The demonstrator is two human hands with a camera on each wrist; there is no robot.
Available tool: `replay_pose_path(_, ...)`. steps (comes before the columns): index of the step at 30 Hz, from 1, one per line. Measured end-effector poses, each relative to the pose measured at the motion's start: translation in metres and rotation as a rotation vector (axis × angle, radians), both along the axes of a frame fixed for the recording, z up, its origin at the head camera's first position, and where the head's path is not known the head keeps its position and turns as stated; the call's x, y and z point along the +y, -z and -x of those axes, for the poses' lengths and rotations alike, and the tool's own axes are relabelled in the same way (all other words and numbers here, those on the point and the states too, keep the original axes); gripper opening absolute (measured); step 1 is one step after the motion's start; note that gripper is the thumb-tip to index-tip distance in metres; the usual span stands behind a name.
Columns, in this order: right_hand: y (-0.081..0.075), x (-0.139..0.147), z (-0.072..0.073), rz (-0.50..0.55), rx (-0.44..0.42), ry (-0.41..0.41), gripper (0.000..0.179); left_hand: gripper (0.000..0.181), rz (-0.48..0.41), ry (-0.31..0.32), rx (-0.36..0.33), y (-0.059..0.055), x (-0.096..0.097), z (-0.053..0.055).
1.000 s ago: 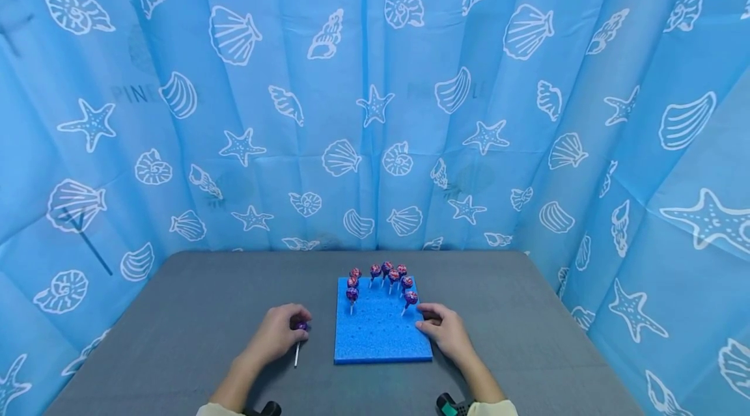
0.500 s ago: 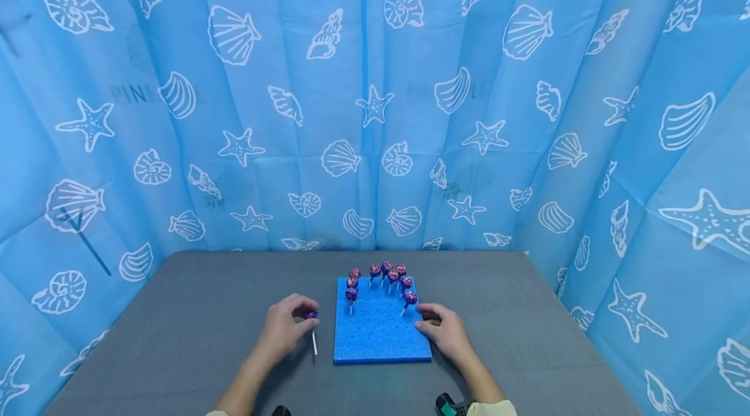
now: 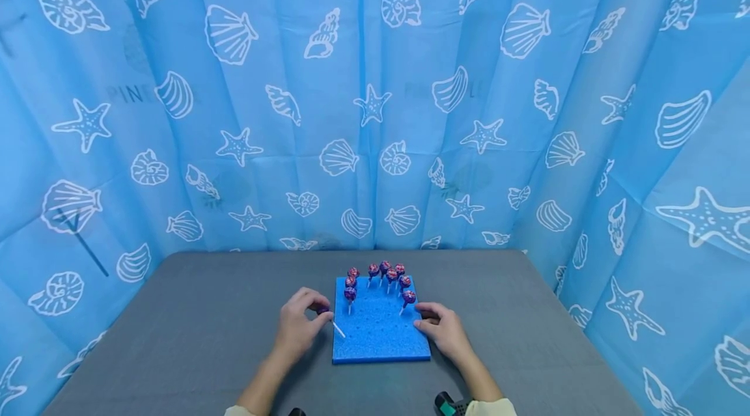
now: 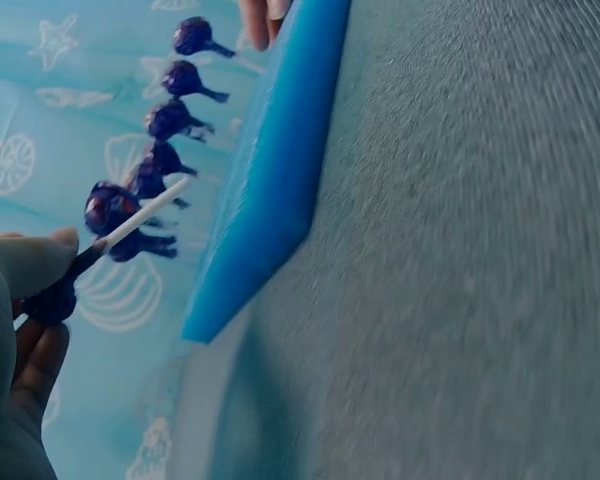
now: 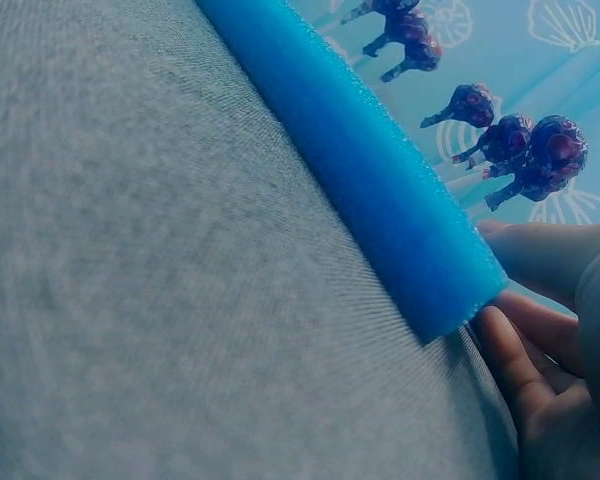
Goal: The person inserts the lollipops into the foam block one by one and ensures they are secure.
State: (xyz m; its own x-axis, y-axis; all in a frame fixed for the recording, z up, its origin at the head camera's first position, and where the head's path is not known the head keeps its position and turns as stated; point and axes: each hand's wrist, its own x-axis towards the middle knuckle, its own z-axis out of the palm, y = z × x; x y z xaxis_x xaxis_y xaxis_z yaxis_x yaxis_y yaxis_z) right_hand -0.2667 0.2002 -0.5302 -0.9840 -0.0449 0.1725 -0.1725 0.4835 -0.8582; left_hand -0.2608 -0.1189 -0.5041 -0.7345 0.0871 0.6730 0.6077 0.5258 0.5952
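My left hand point(image 3: 300, 326) pinches a lollipop point(image 4: 50, 300) by its purple wrapped head, between thumb and fingers. Its white stick point(image 3: 339, 330) slants down and to the right over the left edge of a blue foam board point(image 3: 381, 341). In the left wrist view the stick's tip is in plain sight, apart from the board. My right hand point(image 3: 448, 332) grips the board's right edge, with its fingertips point(image 5: 495, 325) against the side. Several wrapped lollipops point(image 3: 391, 276) stand with their sticks in the board, along its back and down both sides.
The board lies on a grey cloth-covered table point(image 3: 222, 318). Small holes mark its middle and front. Behind and to the right hangs a blue curtain point(image 3: 363, 110) with white shell prints. A black device point(image 3: 450, 404) sits at my right wrist.
My left hand has carried the lollipop rightward from the table beside the board to the board's left edge; its stick has swung to point rightward. The right hand stays at the board.
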Motion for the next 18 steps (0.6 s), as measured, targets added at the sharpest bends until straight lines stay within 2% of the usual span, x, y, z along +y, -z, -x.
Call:
replay_pose_path(5, 0.001, 0.0, 0.0, -0.004, 0.008, 0.003, 0.027, 0.027, -0.001, -0.009, 0.04, 0.004, 0.01, 0.004)
replay_pose_path(18, 0.0, 0.0, -0.002, 0.011, 0.014, 0.004, 0.028, 0.021, 0.025, -0.001, 0.034, 0.007, 0.024, 0.008)
